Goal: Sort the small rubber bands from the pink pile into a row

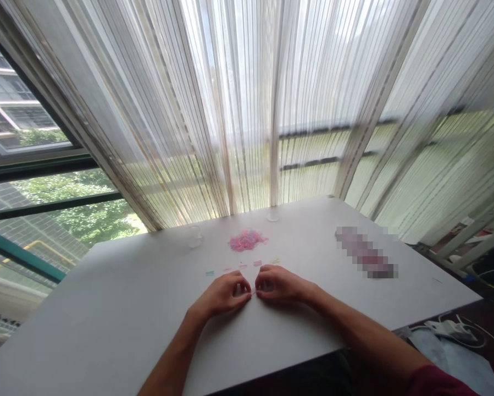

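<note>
My left hand and my right hand meet low over the white table, each with thumb and fingertips pinched together. Between the fingertips a short bit of a thin, pale pink strip shows; the fingers cover the rest. Just beyond the hands lies a row of small coloured pieces, among them a teal one, a pink one and a yellow one. Farther back sits a loose tangled heap of thin pink strips, with some bluish ones mixed in. Their exact kind is too small to tell.
A clear container stands at the back left of the white table, and a clear round lid or dish by the far edge. A blurred-out object lies at right. Sheer curtains hang behind.
</note>
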Demonstrator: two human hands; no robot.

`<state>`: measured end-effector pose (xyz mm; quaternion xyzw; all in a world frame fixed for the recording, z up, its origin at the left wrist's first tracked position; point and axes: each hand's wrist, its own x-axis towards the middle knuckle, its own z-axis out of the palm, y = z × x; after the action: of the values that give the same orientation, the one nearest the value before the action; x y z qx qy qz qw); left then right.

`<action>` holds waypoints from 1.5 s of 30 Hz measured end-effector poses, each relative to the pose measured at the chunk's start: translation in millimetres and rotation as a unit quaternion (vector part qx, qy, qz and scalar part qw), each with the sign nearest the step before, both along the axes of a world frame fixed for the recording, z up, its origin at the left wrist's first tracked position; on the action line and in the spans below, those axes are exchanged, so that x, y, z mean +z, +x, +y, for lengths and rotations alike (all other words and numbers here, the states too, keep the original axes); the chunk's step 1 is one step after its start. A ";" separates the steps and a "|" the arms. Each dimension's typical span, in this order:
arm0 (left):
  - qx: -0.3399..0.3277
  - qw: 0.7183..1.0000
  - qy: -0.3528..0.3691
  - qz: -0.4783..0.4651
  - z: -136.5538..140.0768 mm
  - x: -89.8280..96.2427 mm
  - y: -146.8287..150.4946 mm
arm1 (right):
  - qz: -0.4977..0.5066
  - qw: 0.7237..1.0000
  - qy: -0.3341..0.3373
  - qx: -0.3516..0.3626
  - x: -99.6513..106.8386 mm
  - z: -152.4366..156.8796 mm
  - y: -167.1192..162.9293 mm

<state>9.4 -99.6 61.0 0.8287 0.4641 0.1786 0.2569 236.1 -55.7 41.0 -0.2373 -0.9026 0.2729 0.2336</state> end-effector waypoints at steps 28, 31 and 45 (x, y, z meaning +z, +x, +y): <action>0.028 0.997 0.053 0.043 -0.1 -4.3 2.5 | 0.024 0.999 -0.005 -0.034 -7.7 6.2 -3.8; 0.024 0.996 0.070 0.046 0.7 -6.9 3.0 | 0.028 0.998 -0.008 -0.047 -6.7 5.8 -5.0; 0.072 0.991 0.111 -0.014 5.1 -13.2 8.8 | 0.090 0.994 -0.044 -0.049 -8.2 9.2 -6.2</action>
<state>18.3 -94.6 47.7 0.8138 0.4963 0.2589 0.1565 229.9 -46.4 32.8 -0.2660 -0.8521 0.3208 0.3167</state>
